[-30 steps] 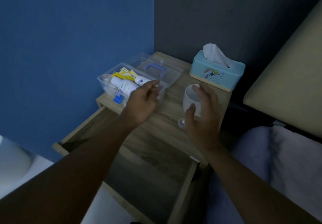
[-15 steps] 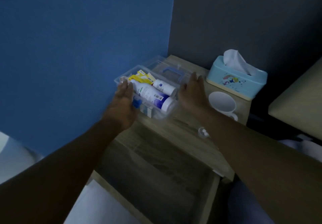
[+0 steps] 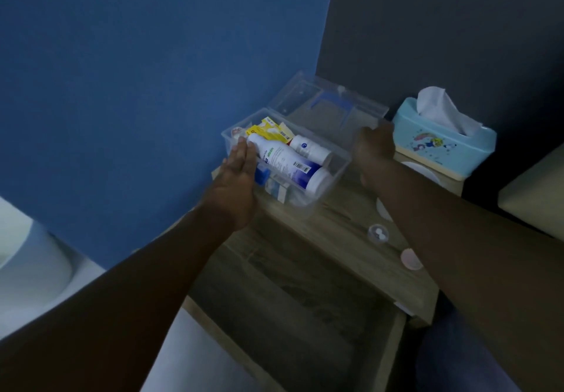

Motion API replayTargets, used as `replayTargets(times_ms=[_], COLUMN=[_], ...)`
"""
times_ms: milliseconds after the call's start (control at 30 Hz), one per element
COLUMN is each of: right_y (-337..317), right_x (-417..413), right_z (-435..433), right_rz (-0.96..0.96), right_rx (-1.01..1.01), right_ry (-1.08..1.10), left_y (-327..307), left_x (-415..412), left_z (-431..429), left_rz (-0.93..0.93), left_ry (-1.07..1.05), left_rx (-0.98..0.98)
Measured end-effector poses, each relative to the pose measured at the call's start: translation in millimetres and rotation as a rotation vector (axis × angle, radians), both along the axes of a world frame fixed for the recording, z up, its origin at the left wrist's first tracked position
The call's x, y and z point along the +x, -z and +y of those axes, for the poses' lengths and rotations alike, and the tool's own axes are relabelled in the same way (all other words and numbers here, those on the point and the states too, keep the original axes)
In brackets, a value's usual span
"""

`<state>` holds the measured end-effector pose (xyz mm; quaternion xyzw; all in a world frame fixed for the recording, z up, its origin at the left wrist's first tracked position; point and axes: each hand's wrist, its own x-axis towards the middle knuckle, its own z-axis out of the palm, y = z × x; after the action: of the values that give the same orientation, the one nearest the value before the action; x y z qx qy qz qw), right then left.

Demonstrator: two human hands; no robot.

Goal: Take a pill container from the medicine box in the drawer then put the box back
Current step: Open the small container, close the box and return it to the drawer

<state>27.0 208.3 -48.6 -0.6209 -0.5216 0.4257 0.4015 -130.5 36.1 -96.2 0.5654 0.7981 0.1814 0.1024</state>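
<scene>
The clear medicine box stands on the nightstand's left rear corner, holding white bottles and yellow packets. Its lid, with a blue handle, lies flipped open behind it. My left hand presses flat against the box's left wall, fingers together. My right hand is curled at the lid's near right corner, fingertips hidden. A small clear pill container with white pills sits on the nightstand top, with a pinkish cap beside it. Below, the drawer is pulled open.
A light blue tissue box stands at the back right. A white cup is partly hidden behind my right forearm. The blue wall is close on the left, and bedding lies at the right edge.
My right hand left the cup, went to the box's right side, then back to the lid's corner. My left hand moved from above the bottles to the box's left wall.
</scene>
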Motion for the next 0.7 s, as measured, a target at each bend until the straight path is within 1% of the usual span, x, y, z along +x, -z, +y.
replayTargets(times_ms=[67, 133, 267, 333, 400, 500, 700], right_y=[-2.1, -5.6, -12.3, -13.2, -9.8, -2.8, 19.3], right_x=[2.2, 7.1, 19.2, 20.1, 20.1, 20.1, 25.3], right_z=[-0.4, -6.2, -31.0, -42.4, -52.9, -66.2, -78.4], right_rz=[0.028, -0.035, -0.238, -0.303, -0.331, -0.350, -0.380], right_rx=[0.051, 0.156, 0.382, 0.451, 0.469, 0.478, 0.553], right_ry=[0.047, 0.005, -0.180, -0.257, -0.327, -0.393, -0.459], left_y=[1.8, 1.3, -4.5, -6.4, -5.3, -1.1, 14.2], left_x=[-2.0, -1.8, -3.2, -3.5, -1.5, 7.2, 10.8], left_z=[0.9, 2.4, 1.5, 0.8, -0.2, -3.0, -12.1], left_rz=[-0.032, -0.025, -0.063, -0.070, -0.090, -0.166, -0.192], left_ry=[0.012, 0.025, 0.037, 0.066, 0.077, 0.020, 0.011], left_rx=[-0.009, -0.035, -0.057, -0.059, -0.066, -0.096, -0.143])
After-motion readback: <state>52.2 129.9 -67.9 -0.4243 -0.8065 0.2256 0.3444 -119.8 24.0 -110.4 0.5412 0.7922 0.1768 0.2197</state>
